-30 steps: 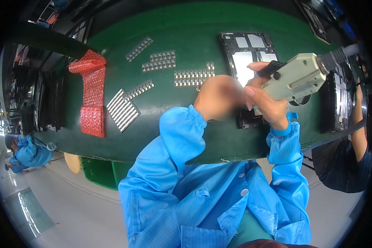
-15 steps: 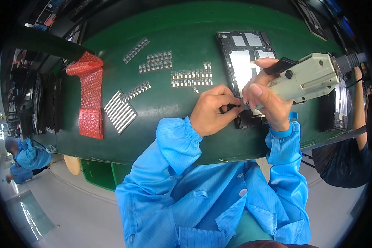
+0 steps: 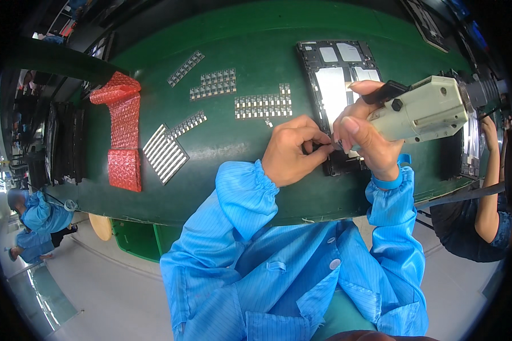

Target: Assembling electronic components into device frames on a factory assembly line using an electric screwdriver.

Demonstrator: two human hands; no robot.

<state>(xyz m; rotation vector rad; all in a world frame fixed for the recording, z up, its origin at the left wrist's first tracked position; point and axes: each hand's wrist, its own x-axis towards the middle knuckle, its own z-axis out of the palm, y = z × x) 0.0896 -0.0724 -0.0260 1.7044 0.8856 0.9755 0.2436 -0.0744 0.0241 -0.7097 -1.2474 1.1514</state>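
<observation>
head view: right of the frame's centre, the left hand (image 3: 290, 150) rests on the green table (image 3: 239, 34), its fingers (image 3: 318, 149) pinched narrow at the lower edge of a dark flat panel (image 3: 338, 85); whatever sits between them is too small to tell. the panel lies in the upper right of the frame, with pale silver patches on its face, its near end partly covered by both hands. the right hand (image 3: 367, 136) is wrapped around a beige electric screwdriver (image 3: 418, 111), fingers closed on its body, the tool's tip pointing down-left to just beside the left fingertips. a dark cable end leaves the tool toward the right rim. in the upper middle lie several strips of small metal parts (image 3: 261, 105), well apart from the hands. at the left lies a red bubble-wrap strip (image 3: 122, 133), and just beside it a fan of silver strips (image 3: 165, 153). both blue sleeves come up from the lower edge. at the right rim another person's arm (image 3: 489, 187) hangs beside the table.
</observation>
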